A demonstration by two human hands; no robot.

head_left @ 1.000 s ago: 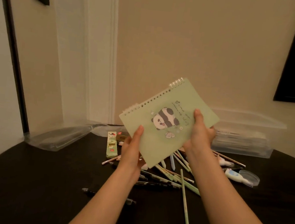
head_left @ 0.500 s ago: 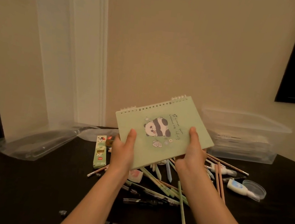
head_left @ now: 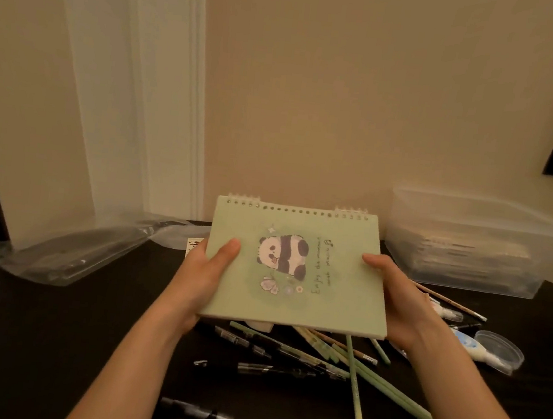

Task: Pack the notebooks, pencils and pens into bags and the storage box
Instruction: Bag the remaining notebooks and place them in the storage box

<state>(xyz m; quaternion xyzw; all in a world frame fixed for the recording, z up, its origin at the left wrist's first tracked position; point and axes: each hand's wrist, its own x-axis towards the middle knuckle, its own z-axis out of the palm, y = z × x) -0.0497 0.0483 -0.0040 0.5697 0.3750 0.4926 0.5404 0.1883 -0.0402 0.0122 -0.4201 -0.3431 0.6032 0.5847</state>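
So, the green panda notebook (head_left: 296, 266) is up off the counter (head_left: 46, 338), held between both hands. The left hand (head_left: 206, 270) grips its left edge and the right hand (head_left: 396, 292) its right edge, thumbs on the cover. The spiral edge points far and the long side runs left to right. The clear storage box (head_left: 481, 212) sits far right, closer to the right hand, so I'd guess it goes that way. A plastic bag (head_left: 70, 251) lies far left, and pens and pencils (head_left: 320, 355) are scattered underneath.
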